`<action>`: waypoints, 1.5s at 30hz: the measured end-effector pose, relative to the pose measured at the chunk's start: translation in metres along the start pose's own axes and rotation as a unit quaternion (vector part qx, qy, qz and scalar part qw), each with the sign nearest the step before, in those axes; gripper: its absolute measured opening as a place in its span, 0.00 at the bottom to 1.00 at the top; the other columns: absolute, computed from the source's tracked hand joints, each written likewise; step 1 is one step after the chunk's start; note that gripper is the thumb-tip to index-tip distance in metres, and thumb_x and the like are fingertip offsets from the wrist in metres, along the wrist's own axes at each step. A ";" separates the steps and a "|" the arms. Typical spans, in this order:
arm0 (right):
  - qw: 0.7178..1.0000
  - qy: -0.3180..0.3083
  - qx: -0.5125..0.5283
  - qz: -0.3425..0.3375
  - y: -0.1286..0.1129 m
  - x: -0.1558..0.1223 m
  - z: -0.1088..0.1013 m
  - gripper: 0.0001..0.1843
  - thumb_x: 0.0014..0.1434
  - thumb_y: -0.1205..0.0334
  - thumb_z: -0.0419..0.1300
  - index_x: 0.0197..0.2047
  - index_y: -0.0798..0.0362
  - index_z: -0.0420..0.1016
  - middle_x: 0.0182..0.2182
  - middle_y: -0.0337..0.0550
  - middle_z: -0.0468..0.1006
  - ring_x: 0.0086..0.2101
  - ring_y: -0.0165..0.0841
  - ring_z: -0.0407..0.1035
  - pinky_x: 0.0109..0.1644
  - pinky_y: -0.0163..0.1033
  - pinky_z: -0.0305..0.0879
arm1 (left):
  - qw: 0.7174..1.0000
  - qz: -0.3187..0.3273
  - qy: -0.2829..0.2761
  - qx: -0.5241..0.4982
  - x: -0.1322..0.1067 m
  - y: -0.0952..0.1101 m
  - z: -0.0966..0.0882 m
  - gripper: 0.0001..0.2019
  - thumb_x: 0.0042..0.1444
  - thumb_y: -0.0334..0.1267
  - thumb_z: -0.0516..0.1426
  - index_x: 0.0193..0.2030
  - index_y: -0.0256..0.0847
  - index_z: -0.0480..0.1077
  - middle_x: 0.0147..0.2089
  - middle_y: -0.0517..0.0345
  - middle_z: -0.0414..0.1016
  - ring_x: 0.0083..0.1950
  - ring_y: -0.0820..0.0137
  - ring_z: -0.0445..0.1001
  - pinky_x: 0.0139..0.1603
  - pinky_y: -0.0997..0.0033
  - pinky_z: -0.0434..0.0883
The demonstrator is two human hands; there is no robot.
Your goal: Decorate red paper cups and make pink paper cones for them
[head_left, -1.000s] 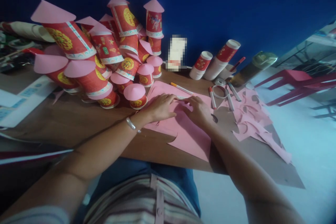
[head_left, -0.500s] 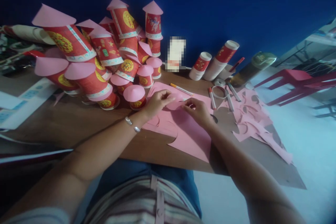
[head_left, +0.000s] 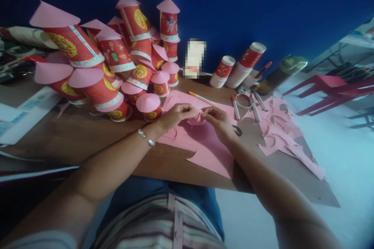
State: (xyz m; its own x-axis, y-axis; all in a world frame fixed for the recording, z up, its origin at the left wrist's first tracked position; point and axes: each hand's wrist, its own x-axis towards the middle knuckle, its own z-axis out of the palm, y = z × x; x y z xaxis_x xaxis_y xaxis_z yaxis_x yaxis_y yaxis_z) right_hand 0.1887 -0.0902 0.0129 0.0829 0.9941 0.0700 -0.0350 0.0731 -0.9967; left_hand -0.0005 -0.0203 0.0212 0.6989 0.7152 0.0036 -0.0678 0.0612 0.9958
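My left hand [head_left: 177, 114] and my right hand [head_left: 217, 120] meet above a large pink paper sheet [head_left: 204, 144] on the brown table [head_left: 87, 136]. Both hands pinch a small pink paper piece [head_left: 196, 118] between their fingertips, lifted a little off the sheet and curled. A bracelet sits on my left wrist. Just behind my left hand stands a small red cup with a pink cone top [head_left: 149, 107].
A pile of red printed cups with pink cone tops [head_left: 111, 58] fills the back left. Markers [head_left: 235, 108], a tape ring [head_left: 244, 101], an orange pen [head_left: 201, 98], scissors [head_left: 237, 130], cup stacks [head_left: 242, 66] and pink scraps [head_left: 280, 132] lie to the right. Red furniture [head_left: 330, 89] stands beyond.
My hands went from pressing flat on the pink sheet to pinching a small pink piece and lifting it off the sheet, curling it between the fingertips.
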 end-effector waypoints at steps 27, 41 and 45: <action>0.997 0.004 0.082 -0.002 -0.001 -0.001 0.001 0.25 0.52 0.55 0.76 0.48 0.49 0.71 0.26 0.31 0.77 0.29 0.30 0.73 0.39 0.39 0.70 | 0.999 -0.022 -0.038 0.024 -0.001 0.005 -0.002 0.11 0.56 0.43 0.64 0.32 0.37 0.74 0.32 0.59 0.73 0.32 0.75 0.67 0.35 0.72 0.61; 0.996 0.003 0.092 0.000 -0.003 -0.001 0.002 0.23 0.51 0.56 0.75 0.47 0.49 0.73 0.25 0.31 0.76 0.27 0.28 0.70 0.37 0.37 0.68 | 0.999 -0.029 -0.031 0.032 -0.001 0.004 -0.002 0.12 0.54 0.45 0.64 0.31 0.37 0.74 0.31 0.58 0.73 0.33 0.74 0.68 0.34 0.72 0.62; 0.996 0.009 0.087 0.002 -0.003 -0.001 0.001 0.23 0.51 0.57 0.75 0.47 0.50 0.74 0.25 0.31 0.75 0.27 0.28 0.69 0.35 0.37 0.67 | 0.999 -0.019 -0.022 0.039 -0.001 0.001 -0.003 0.12 0.55 0.45 0.64 0.31 0.38 0.74 0.31 0.58 0.73 0.33 0.73 0.68 0.35 0.71 0.63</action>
State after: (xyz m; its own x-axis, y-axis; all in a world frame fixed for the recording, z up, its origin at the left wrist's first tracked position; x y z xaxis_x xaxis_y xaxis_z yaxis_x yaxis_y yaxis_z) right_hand 0.1877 -0.0911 0.0156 0.1005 0.9928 0.0647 -0.2070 0.0845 -0.9747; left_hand -0.0034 -0.0188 0.0222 0.7310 0.6816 -0.0313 0.0136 0.0312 0.9994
